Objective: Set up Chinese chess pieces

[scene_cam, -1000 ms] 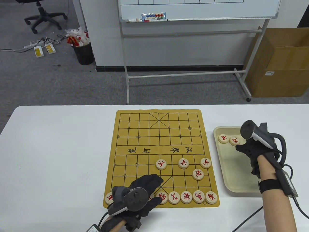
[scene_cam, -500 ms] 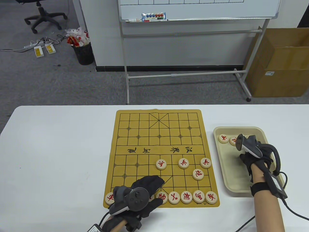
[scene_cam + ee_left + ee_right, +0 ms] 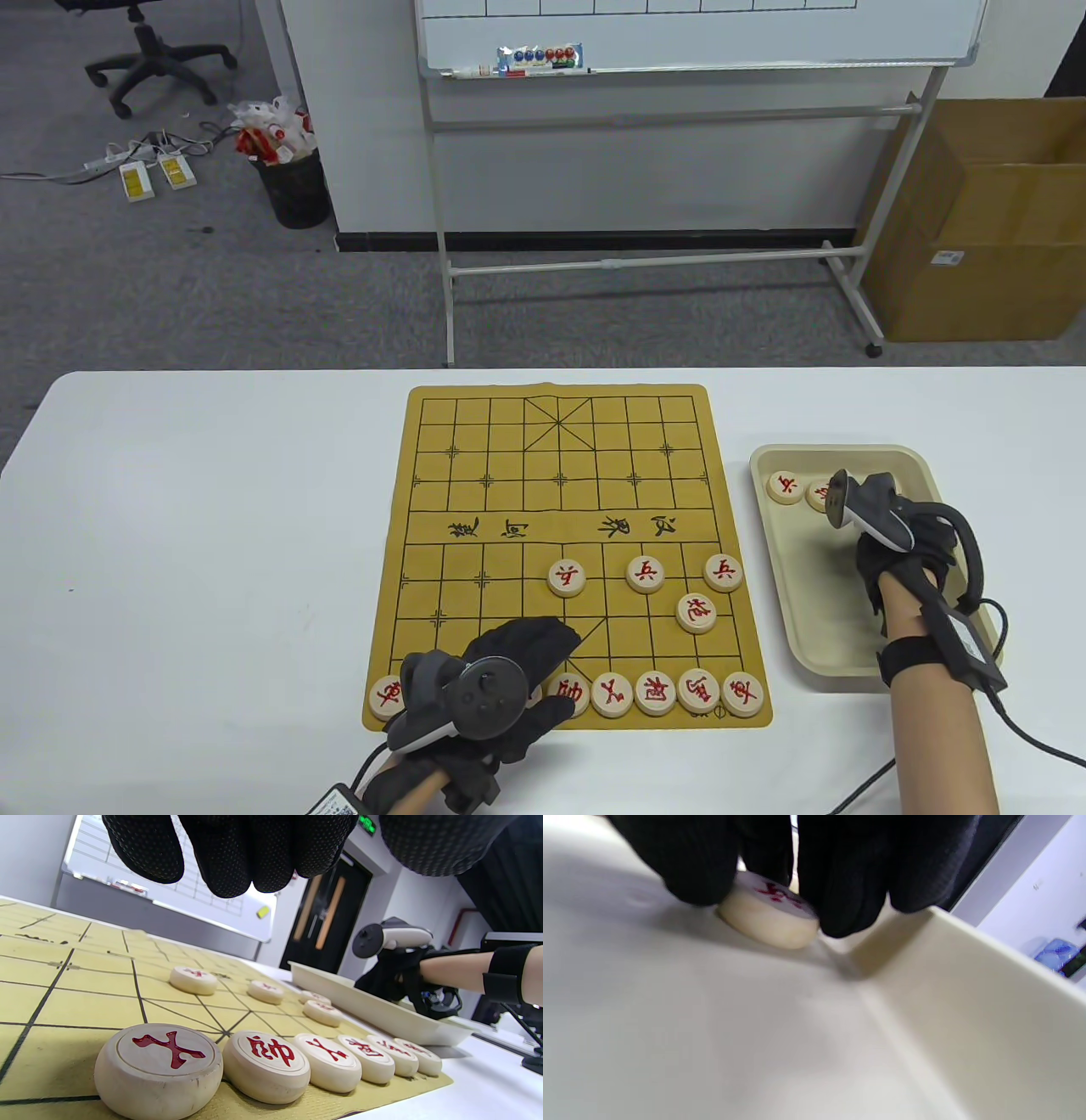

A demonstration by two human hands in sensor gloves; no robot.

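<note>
Now, table view: my right hand (image 3: pixel 887 556) has dropped into the tray (image 3: pixel 797 611) since a second ago, the tracker tilted over the nearer of two pieces at the tray's 12 o'clock end, so that piece (image 3: pixel 819 494) is half hidden; the other piece (image 3: pixel 786 487) lies just beside it at 9 o'clock. My left hand (image 3: pixel 509 679) rests flat on the board (image 3: pixel 560 475), much as before. Left wrist view: my fingers (image 3: pixel 237 853) hang spread above the back row, gripping nothing. Right wrist view: fingertips (image 3: pixel 840 878) pinch the piece against the tray floor, so a lift looks next
</note>
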